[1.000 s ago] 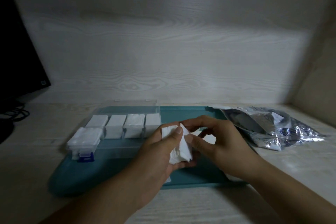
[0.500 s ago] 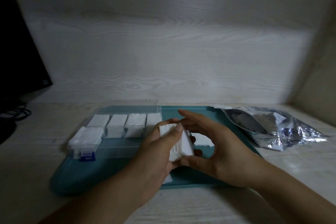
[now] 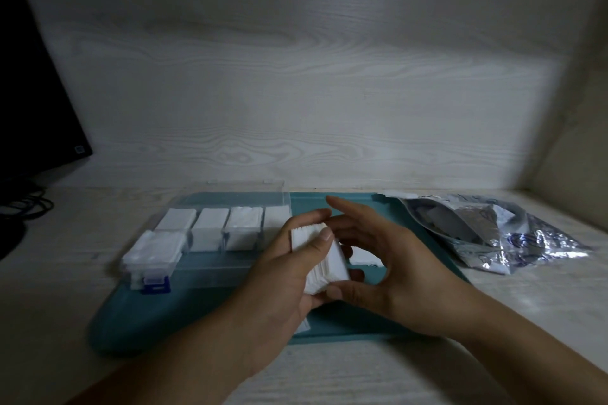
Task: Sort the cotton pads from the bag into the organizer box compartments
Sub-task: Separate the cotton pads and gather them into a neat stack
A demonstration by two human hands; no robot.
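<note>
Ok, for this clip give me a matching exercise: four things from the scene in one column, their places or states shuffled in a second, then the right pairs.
Things
1. stack of cotton pads
2. foil bag
3. organizer box
4. monitor

Places or states
A. dark, at the far left edge
B. lid open, back compartments filled with white pads
C. held in the left hand, right hand cupped around it
D. lying open, at the tray's right edge

Pairs: 1-C, 2-D, 3-B, 4-A

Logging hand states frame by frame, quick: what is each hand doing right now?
Left hand: grip closed around the stack of cotton pads.
Right hand: open, fingers extended, thumb touching the stack's lower edge.
</note>
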